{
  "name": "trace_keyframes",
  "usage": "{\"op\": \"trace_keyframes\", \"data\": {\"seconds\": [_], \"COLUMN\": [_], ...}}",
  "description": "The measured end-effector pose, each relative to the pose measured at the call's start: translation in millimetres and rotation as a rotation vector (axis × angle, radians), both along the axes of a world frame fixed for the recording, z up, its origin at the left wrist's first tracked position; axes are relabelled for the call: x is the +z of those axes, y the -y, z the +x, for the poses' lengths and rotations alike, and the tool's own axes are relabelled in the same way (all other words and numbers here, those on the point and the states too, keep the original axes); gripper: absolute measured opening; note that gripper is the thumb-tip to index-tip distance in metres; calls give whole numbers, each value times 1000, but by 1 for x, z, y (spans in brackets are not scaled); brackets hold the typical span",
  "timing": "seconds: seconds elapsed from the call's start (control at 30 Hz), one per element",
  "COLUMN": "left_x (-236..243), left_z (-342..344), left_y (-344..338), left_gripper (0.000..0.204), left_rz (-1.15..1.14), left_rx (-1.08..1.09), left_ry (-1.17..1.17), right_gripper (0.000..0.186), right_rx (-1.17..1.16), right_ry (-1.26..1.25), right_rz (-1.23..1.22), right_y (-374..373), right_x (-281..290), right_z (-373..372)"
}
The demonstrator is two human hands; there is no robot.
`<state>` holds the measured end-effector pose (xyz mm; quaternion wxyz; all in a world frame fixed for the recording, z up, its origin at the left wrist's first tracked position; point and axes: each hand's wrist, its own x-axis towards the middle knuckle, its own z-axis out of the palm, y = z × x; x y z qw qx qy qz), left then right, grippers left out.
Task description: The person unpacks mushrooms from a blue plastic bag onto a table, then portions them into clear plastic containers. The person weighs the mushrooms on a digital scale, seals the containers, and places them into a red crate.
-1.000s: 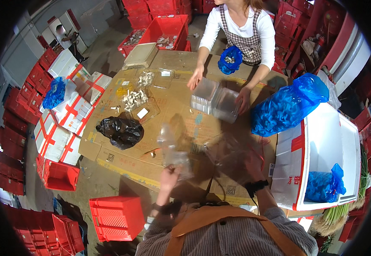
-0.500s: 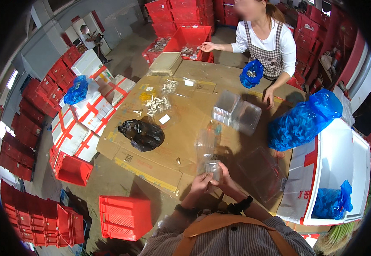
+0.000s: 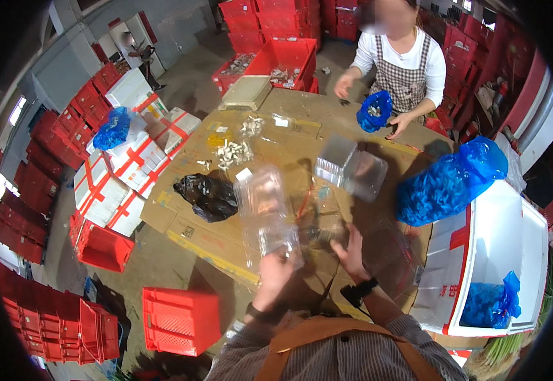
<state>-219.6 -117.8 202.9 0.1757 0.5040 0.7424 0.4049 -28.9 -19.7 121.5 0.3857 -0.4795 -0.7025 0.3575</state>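
Head view: our left hand (image 3: 277, 270) clamps its fingers on a clear rectangular plastic container (image 3: 265, 206).
Container at that hand's twelve o'clock; crumpled black plastic bag (image 3: 206, 198) at ten. Our right hand (image 3: 351, 254), at three, has thumb and fingers apart; we cannot tell whether it grips.

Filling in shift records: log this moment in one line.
left hand: holds clear container | right hand: nearby, grip unclear | around: black bag, white pieces

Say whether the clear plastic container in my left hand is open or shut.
Open. The clear plastic container in your left hand is blurred, but its two halves lie spread, one beyond the other.
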Motion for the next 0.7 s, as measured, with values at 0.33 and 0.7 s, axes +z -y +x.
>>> {"op": "trace_keyframes", "data": {"seconds": [0.33,0.7], "left_x": [-7,-3], "left_z": [25,28], "left_y": [5,14], "left_gripper": [35,29], "left_rz": [-283,-15], "left_rx": [-167,-171], "left_ry": [730,-73], "right_gripper": [99,93], "right_rx": [463,407], "right_ry": [-749,-354], "right_rz": [-537,-337], "right_y": [52,49], "right_x": [32,49], "right_z": [-38,-16]}}
